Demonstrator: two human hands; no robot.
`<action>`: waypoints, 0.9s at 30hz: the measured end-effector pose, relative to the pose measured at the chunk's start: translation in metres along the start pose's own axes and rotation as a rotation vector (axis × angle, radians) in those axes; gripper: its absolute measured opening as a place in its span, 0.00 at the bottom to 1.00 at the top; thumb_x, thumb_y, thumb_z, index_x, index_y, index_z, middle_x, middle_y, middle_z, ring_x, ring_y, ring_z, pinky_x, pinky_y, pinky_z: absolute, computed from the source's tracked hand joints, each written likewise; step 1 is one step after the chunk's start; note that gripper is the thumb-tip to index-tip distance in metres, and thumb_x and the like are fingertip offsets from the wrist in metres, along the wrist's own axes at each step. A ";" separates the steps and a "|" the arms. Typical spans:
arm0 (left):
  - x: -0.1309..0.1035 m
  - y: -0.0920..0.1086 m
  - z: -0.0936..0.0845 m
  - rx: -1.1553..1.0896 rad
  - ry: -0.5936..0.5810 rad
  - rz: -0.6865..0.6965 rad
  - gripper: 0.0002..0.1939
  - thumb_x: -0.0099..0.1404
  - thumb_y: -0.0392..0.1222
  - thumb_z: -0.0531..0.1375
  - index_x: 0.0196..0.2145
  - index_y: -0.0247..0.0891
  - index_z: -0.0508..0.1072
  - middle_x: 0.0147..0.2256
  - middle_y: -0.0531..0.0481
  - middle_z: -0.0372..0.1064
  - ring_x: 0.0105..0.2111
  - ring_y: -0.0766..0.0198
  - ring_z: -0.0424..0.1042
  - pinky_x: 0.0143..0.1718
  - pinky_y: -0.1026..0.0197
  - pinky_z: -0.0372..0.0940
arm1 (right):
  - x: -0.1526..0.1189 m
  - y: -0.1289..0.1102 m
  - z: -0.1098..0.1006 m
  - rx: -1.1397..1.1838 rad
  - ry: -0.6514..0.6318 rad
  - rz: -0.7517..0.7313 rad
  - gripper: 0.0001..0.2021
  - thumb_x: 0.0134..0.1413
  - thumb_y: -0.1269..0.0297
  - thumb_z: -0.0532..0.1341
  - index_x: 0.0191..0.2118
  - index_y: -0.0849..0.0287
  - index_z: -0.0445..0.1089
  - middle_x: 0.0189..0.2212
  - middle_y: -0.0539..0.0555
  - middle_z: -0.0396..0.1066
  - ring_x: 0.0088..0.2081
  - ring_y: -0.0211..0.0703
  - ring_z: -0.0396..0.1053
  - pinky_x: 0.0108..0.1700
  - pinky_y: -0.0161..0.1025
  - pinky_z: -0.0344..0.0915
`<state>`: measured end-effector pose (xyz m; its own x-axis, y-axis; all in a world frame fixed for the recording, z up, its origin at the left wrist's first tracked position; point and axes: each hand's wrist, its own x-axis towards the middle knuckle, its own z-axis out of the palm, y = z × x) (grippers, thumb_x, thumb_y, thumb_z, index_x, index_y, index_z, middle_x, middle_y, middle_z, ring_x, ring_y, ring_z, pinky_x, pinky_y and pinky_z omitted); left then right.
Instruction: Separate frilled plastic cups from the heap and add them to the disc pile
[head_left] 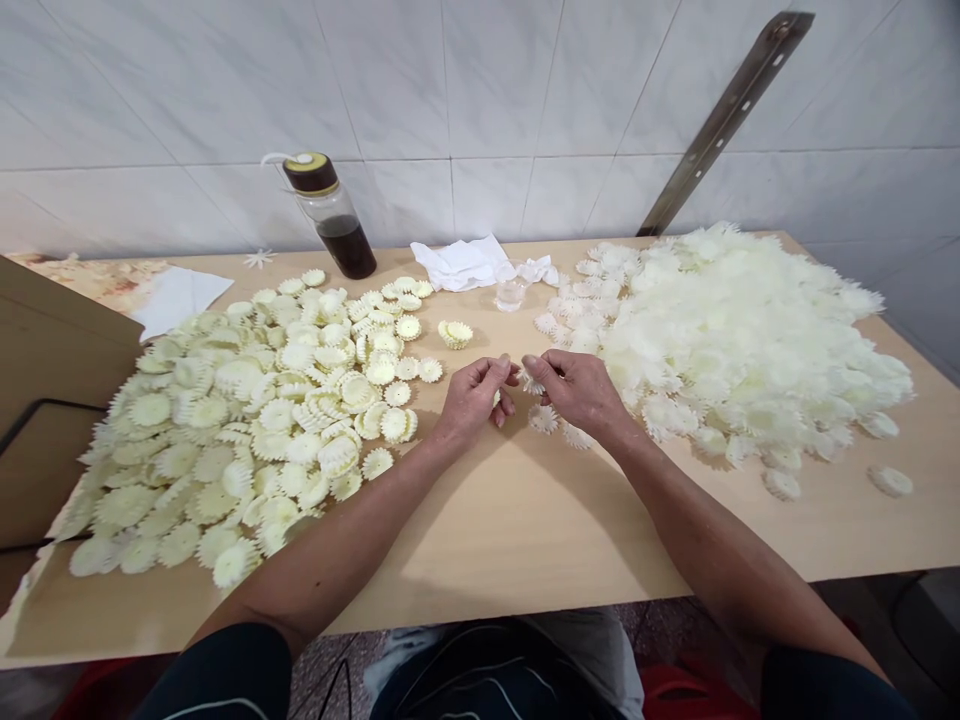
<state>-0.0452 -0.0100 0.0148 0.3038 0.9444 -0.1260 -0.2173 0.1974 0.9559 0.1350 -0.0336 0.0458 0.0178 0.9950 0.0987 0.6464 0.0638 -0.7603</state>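
Note:
My left hand (477,393) is at the middle of the table, its fingers curled round a pale yellow flower piece (496,398), mostly hidden by them. Close beside it, my right hand (581,388) pinches a white artificial flower layer (532,383) with a toothed edge. The two hands are slightly apart. Below the right hand, a couple of loose white flower layers (543,419) lie on the wood. A cupped yellowish flower piece (455,334) sits just beyond the left hand.
A heap of pale yellow flower pieces (247,420) covers the left side; a larger heap of whitish petal layers (750,330) fills the right. Behind stand a bottle of dark liquid (341,230), crumpled tissue (461,264) and a small clear cup (510,292). A cardboard box (67,370) edges the left.

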 end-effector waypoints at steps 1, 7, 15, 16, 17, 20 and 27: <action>0.000 0.002 0.000 -0.031 -0.019 -0.027 0.29 0.62 0.67 0.71 0.39 0.34 0.79 0.37 0.45 0.77 0.20 0.70 0.71 0.16 0.66 0.60 | 0.000 -0.001 -0.001 0.026 -0.021 0.018 0.30 0.70 0.37 0.58 0.23 0.55 0.61 0.18 0.49 0.63 0.25 0.43 0.71 0.29 0.38 0.57; 0.000 0.009 -0.004 -0.126 -0.111 -0.096 0.27 0.55 0.59 0.77 0.40 0.35 0.78 0.29 0.52 0.73 0.20 0.71 0.69 0.15 0.68 0.56 | 0.002 -0.003 -0.005 0.148 -0.150 0.115 0.32 0.61 0.29 0.63 0.25 0.57 0.70 0.19 0.51 0.71 0.24 0.43 0.72 0.27 0.37 0.61; -0.004 0.003 -0.001 0.146 -0.039 0.172 0.25 0.60 0.58 0.75 0.43 0.34 0.81 0.34 0.50 0.76 0.19 0.70 0.69 0.15 0.65 0.61 | 0.005 0.006 -0.005 0.202 -0.154 0.178 0.33 0.59 0.28 0.64 0.25 0.57 0.70 0.19 0.51 0.71 0.22 0.41 0.71 0.25 0.35 0.62; -0.004 0.003 0.000 0.161 -0.023 0.172 0.24 0.60 0.57 0.75 0.42 0.34 0.81 0.33 0.49 0.76 0.19 0.70 0.69 0.15 0.65 0.61 | 0.005 0.006 -0.005 0.207 -0.157 0.183 0.33 0.59 0.28 0.64 0.26 0.57 0.71 0.19 0.51 0.71 0.22 0.41 0.72 0.24 0.35 0.61; -0.004 0.002 0.000 0.172 -0.008 0.170 0.23 0.60 0.56 0.75 0.41 0.34 0.81 0.31 0.50 0.76 0.19 0.70 0.69 0.15 0.65 0.61 | 0.005 0.007 -0.004 0.215 -0.160 0.187 0.33 0.59 0.28 0.64 0.27 0.57 0.72 0.19 0.51 0.71 0.22 0.42 0.72 0.24 0.35 0.62; -0.003 0.001 0.000 0.189 0.031 0.166 0.20 0.63 0.55 0.73 0.41 0.34 0.82 0.23 0.53 0.72 0.17 0.69 0.66 0.16 0.65 0.61 | 0.004 0.008 -0.003 0.283 -0.179 0.180 0.32 0.59 0.28 0.65 0.29 0.58 0.74 0.22 0.52 0.73 0.24 0.43 0.74 0.26 0.36 0.66; 0.001 -0.002 -0.003 0.152 0.105 0.177 0.22 0.64 0.60 0.71 0.37 0.35 0.79 0.18 0.55 0.69 0.15 0.70 0.63 0.16 0.66 0.58 | 0.004 0.009 -0.003 0.344 -0.245 0.131 0.24 0.56 0.39 0.73 0.30 0.57 0.72 0.25 0.51 0.75 0.28 0.44 0.77 0.32 0.37 0.72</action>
<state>-0.0473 -0.0086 0.0122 0.1735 0.9845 0.0271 -0.1143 -0.0072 0.9934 0.1433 -0.0297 0.0413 -0.1258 0.9827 -0.1361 0.3581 -0.0830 -0.9300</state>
